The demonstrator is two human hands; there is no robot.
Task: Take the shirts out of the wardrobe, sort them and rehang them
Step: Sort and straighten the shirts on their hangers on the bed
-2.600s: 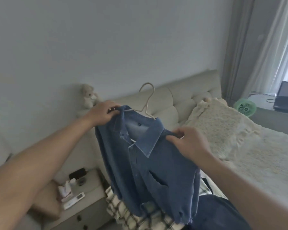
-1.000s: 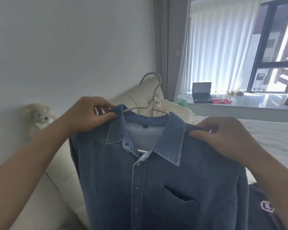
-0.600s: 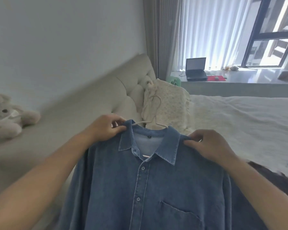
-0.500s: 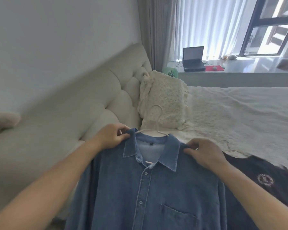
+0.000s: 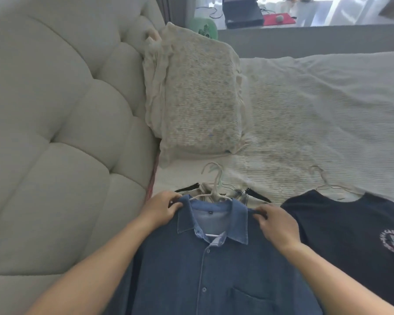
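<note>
Fingers (image 5: 175, 206) of both hands pinch denim shirt (image 5: 214, 269) shoulders

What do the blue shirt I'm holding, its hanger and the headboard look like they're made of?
Blue shirt: looks like denim, matte, with faded seams and a paler inside at the collar.
Hanger: thin, smooth and white; plastic or coated wire, hard to tell.
Headboard: padded upholstery, pale grey-beige, tufted into soft cushions; fabric or faux leather is unclear.
</note>
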